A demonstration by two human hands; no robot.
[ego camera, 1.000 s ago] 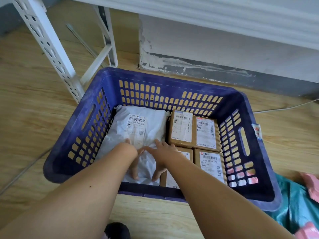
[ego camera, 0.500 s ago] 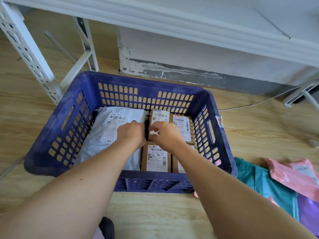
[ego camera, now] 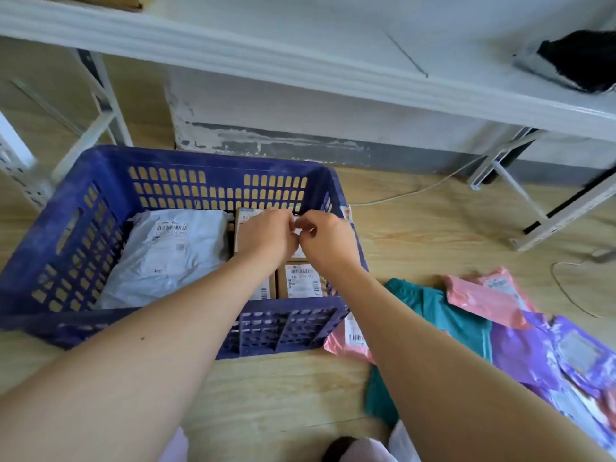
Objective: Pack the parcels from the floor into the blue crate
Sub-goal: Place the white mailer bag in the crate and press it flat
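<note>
The blue crate (ego camera: 100, 181) stands on the wooden floor. Inside it a white poly parcel (ego camera: 166, 258) lies on the left, with several labelled cardboard boxes (ego camera: 301, 281) on the right. My left hand (ego camera: 266, 235) and my right hand (ego camera: 326, 238) hover over the far boxes with fingers curled. Their fingertips meet around a small white scrap (ego camera: 296, 230). On the floor right of the crate lie a teal parcel (ego camera: 443, 315), a pink parcel (ego camera: 483, 295), a purple parcel (ego camera: 550, 355) and another pink parcel (ego camera: 350, 341), the last partly under my right arm.
A white metal shelf (ego camera: 300, 61) overhangs the crate's far side, with its legs at the left (ego camera: 20, 161) and right (ego camera: 520, 195). A black item (ego camera: 580, 58) sits on the shelf. A thin cable (ego camera: 416, 191) runs along the floor by the wall.
Both hands left the white poly parcel and moved right and farther back over the cardboard boxes, fingers curling together. The view swung right, bringing the parcels on the floor into sight.
</note>
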